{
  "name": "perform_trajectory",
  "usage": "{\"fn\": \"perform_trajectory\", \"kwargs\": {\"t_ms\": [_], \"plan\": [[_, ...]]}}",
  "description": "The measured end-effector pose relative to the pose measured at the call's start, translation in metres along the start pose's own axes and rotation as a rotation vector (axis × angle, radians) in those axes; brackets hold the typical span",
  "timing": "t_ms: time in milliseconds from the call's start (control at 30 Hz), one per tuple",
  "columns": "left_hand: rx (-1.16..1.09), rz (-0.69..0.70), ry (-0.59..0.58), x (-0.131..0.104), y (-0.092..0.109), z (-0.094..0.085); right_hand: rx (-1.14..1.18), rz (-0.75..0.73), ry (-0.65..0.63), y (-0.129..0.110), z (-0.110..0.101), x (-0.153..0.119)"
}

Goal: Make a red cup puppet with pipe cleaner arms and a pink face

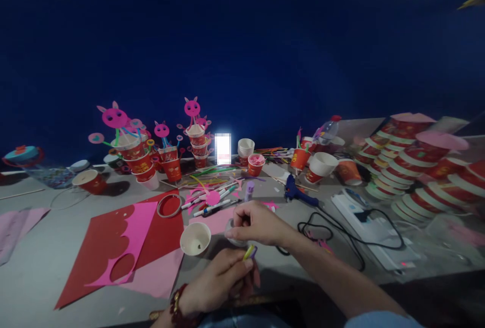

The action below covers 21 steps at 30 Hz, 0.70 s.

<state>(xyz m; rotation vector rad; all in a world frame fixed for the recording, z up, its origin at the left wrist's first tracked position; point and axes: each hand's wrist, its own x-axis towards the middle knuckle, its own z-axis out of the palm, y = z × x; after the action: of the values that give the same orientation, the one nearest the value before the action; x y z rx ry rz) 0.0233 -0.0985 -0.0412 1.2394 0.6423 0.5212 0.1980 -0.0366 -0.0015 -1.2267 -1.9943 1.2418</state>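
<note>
- pinching a small yellow-and-purple piece (250, 252), our left hand (217, 280) has its fingers curled shut around it, low at the near table edge
- our right hand (259, 224) rests fingers bent over a small clear cup (234, 234); whether it truly grips we cannot tell
- a white paper cup (195, 239) sits just left, on pink paper (132, 239)
- a blue glue gun (297, 192) lies beyond

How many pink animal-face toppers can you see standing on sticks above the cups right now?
3 clearly: the large pink face at left, the small pink face in the middle, and the tall pink face to its right. Another may be hidden behind the tall one.
</note>
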Motion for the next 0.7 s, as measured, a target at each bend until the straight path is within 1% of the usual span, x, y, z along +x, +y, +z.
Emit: {"fn": "perform_trajectory", "kwargs": {"t_ms": [133,300,467,600,700], "plan": [[-0.033,-0.014,0.033,0.003,0.001,0.002,-0.053,-0.022,0.038,-0.009,-0.002,0.002],[-0.061,-0.031,0.021,0.005,0.003,-0.004,-0.079,-0.040,0.031,-0.015,-0.003,0.004],[-0.136,-0.077,0.014,0.008,-0.002,-0.010,-0.058,-0.092,0.029,-0.015,-0.002,0.006],[-0.161,-0.101,0.046,0.011,-0.005,-0.012,-0.038,-0.149,0.011,-0.015,-0.003,0.006],[-0.186,-0.102,0.068,0.013,-0.008,-0.012,0.019,-0.211,0.009,-0.018,-0.004,0.006]]}}
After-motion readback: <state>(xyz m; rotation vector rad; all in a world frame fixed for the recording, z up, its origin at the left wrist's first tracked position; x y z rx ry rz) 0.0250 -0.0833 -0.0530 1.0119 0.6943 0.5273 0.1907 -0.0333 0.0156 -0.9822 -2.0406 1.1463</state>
